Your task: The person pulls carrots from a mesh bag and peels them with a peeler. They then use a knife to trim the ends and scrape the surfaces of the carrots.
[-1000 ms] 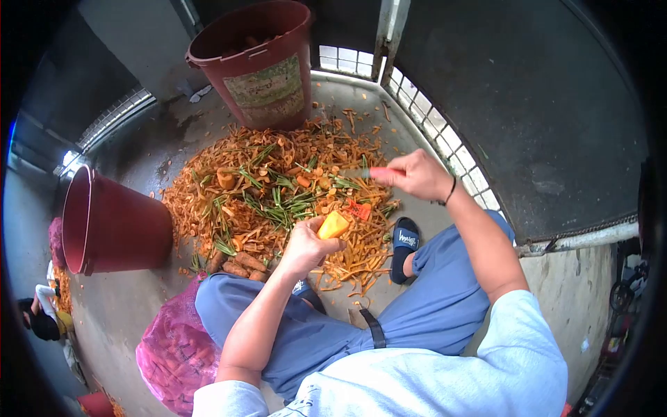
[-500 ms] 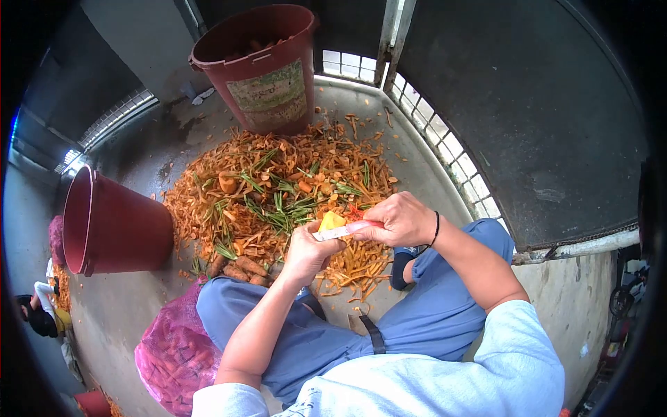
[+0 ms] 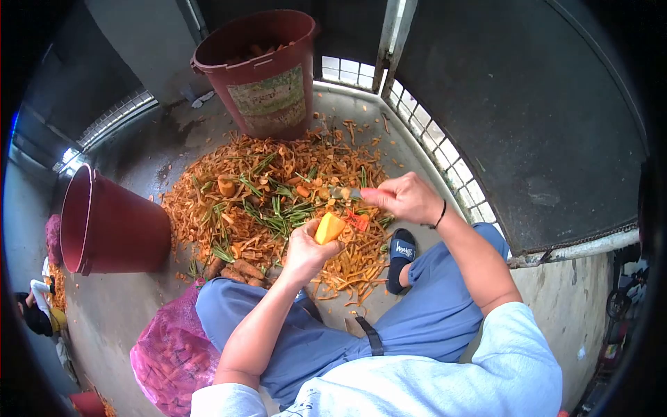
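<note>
Your left hand (image 3: 304, 251) is clenched around the lower end of a carrot (image 3: 329, 227), fingers wrapped tight and the thumb pressed to its side. Your right hand (image 3: 406, 197) is closed in a pinch on the reddish handle of a tool (image 3: 349, 192). Whether it is a knife or a peeler cannot be made out. The two hands are apart, the right one higher and further out, and the tool does not touch the carrot.

The carrot sits in front of your knees, above the peel pile (image 3: 271, 184). Its long axis tilts up and away from you, slightly to the right, with the free yellow-orange end pointing out of your fist. The tool lies nearly level, its blade end pointing left over the pile.

By count, there is one carrot in hand and about three unpeeled carrots (image 3: 240, 268) on the floor just beside your left knee. There are two red buckets. The far bucket (image 3: 267, 76) beyond the pile holds carrots, and the side bucket (image 3: 111, 226) stands to your left. One pink mesh bag (image 3: 174, 351) of carrots lies by your left thigh, and one sandal (image 3: 401, 251) shows clearly.
</note>
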`<state>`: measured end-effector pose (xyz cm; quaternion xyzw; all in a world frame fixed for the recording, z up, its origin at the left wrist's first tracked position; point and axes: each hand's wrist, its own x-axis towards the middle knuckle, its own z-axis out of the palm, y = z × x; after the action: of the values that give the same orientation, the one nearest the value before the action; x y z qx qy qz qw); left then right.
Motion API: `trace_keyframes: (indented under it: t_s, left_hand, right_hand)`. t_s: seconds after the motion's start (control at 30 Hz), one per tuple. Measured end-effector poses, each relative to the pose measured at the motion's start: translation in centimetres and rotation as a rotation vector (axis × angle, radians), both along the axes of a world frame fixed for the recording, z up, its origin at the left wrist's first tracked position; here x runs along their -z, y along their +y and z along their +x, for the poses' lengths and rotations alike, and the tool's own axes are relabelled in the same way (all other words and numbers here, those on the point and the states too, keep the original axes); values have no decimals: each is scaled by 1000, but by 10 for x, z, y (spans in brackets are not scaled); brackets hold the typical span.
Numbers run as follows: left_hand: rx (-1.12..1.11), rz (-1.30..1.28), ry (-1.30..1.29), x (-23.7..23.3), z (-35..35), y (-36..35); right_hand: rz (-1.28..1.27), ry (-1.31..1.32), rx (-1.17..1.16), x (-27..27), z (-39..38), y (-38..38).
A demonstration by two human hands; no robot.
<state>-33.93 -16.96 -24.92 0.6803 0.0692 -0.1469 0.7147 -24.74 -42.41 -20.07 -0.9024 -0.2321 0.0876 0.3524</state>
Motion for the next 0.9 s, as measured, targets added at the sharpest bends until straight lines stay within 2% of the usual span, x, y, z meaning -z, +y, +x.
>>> trace_keyframes:
  t_s: [0.03, 0.17, 0.3, 0.5, 0.6, 0.7, 0.77, 0.83, 0.9]
  left_hand:
    - [-49, 55, -84, 2, 0, -2]
    - [-96, 137, -123, 8, 2, -5]
    - [-119, 283, -145, 0, -3, -8]
    - [-143, 321, -162, -6, -1, -10]
    - [-157, 392, -242, 0, 0, -12]
    - [-178, 367, -296, 6, 0, -12]
    - [-155, 571, -296, -3, -2, -12]
    - [-170, 617, -332, 0, -3, -13]
    - [-193, 665, -369, 1, 0, -12]
  right_hand:
    - [97, 10, -33, 3, -8, 7]
    - [42, -159, -227, 3, -29, 25]
    - [57, -244, -198, 6, -33, 30]
    - [-23, -356, -1, 1, -17, 17]
    - [20, -85, -101, -12, -25, 19]
    - [-20, -122, -148, -12, -29, 23]
    - [0, -123, -86, -11, -25, 22]
    - [-64, -103, 5, -11, -14, 16]
    - [20, -35, -55, -18, -24, 20]
